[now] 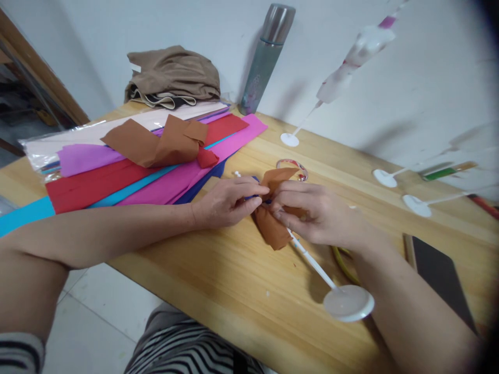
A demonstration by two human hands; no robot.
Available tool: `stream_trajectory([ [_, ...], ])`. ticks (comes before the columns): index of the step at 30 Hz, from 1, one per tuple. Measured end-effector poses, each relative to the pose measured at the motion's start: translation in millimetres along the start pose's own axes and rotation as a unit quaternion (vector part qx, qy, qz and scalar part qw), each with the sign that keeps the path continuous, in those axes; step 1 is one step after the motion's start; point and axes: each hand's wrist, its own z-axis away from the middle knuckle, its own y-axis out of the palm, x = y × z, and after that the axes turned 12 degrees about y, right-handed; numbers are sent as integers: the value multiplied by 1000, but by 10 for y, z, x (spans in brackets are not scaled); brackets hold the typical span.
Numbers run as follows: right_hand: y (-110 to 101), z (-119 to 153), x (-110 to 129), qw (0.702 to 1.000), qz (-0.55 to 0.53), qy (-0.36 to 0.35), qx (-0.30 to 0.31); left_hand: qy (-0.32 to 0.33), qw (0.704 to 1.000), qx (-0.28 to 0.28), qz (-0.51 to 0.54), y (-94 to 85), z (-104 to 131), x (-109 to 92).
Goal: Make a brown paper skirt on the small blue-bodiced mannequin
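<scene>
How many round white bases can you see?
4: nearest base, low in view; far base, right of the bottle; middle base and right base, toward the right edge. Others may be hidden.

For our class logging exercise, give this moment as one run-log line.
left hand: at brown material; right hand: pinching brown material; nearest white stand: stem leads to material; flask: by wall

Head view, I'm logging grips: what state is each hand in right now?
Left hand: partly closed at the brown, folded, paper-like piece; whether it grips can't be told.
Right hand: closed, pinching that brown piece.
</scene>
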Motion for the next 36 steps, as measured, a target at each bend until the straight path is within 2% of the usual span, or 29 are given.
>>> stream_trajectory([
  [11, 40, 5, -35, 1000, 3, -2, -14, -45, 997, 42, 47, -36, -11, -46],
  [18, 28, 22, -44, 1000, -12, 20, -6, -159, 984, 44, 67, -67, -55, -139],
  [22, 29, 24, -49, 1000, -13, 11, -15, -189, 978, 33, 77, -61, -71, -160],
  [30, 39, 16, -54, 1000, -10, 13, -4, -165, 985, 42, 41, -69, -73, -168],
  [36, 55, 15, -63, 1000, -9, 6, -14, -91, 995, 41, 11, -58, -51, -125],
])
